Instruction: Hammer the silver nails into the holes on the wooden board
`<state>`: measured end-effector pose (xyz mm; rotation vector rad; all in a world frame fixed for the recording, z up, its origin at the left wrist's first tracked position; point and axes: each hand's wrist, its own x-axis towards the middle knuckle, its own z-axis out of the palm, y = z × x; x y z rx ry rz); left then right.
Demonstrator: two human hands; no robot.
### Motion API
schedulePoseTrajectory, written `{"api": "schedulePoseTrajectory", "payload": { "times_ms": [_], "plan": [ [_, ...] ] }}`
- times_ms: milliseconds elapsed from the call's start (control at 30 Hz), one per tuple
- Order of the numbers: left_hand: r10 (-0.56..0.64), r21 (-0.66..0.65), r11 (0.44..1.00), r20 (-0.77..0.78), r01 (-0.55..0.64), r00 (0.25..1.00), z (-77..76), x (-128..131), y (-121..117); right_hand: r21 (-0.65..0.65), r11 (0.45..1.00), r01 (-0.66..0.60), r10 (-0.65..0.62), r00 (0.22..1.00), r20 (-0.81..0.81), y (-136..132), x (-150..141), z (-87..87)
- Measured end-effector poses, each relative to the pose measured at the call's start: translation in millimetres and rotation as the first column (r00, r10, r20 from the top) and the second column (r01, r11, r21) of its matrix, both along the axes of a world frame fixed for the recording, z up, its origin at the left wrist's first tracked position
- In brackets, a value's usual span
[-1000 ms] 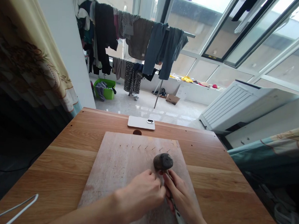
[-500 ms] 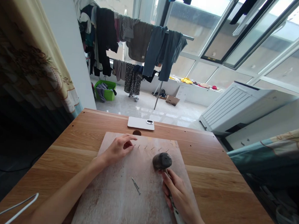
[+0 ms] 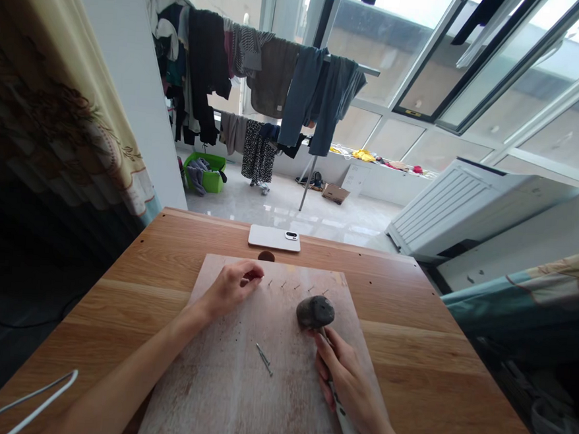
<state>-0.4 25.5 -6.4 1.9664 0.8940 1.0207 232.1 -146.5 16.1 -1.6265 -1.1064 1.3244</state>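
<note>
My left hand is at the far left part of the wooden board, thumb and fingers pinched on a nail, mostly hidden by the fingertips. To its right, several nails stand slightly tilted in a row in the board. My right hand grips the handle of a black-headed rubber mallet. The mallet head is over the right side of the board, just nearer to me than the row. Loose nails lie together on the board's middle, between my hands.
The board lies on a wood-grain table. A white phone rests near the table's far edge, behind a round dark hole. A white wire-like loop shows at the lower left. Beyond are a clothes rack and a green basket.
My left hand has gone from beside the mallet to the far left of the board, with a nail pinched in it. Loose nails now show on the board. My right hand stays nearly still.
</note>
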Motion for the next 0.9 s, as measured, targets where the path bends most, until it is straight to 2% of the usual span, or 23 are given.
{"api": "schedulePoseTrajectory", "payload": {
  "times_ms": [100,233,300,467,733,900],
  "plan": [
    [0.009,-0.015,1.0,0.007,-0.009,1.0,0.9,0.6,-1.0,0.004,1.0,0.002,-0.002,1.0,0.008,-1.3,0.5,-2.0],
    [-0.022,0.07,0.997,-0.028,0.024,0.999,3.7,1.7,-2.3,-0.004,1.0,0.003,-0.003,1.0,0.022,-2.1,1.7,-4.7],
    [-0.021,0.07,0.997,-0.028,0.023,0.999,4.5,1.7,-2.9,-0.008,1.0,0.001,-0.001,1.0,0.027,-1.8,2.2,-5.7],
    [0.023,0.038,0.999,-0.064,-0.02,0.998,3.3,0.6,-3.0,-0.015,1.0,0.013,-0.013,0.999,0.033,-0.5,1.0,-4.1],
    [0.086,0.136,0.988,-0.085,-0.074,0.993,4.6,-0.4,-4.0,-0.001,1.0,0.006,-0.006,1.0,0.008,-1.9,-0.5,2.1],
    [0.05,0.113,0.993,-0.102,-0.038,0.993,5.3,-0.1,-4.1,-0.005,1.0,0.007,-0.007,1.0,0.014,-1.5,-0.5,1.1]
  ]
}}
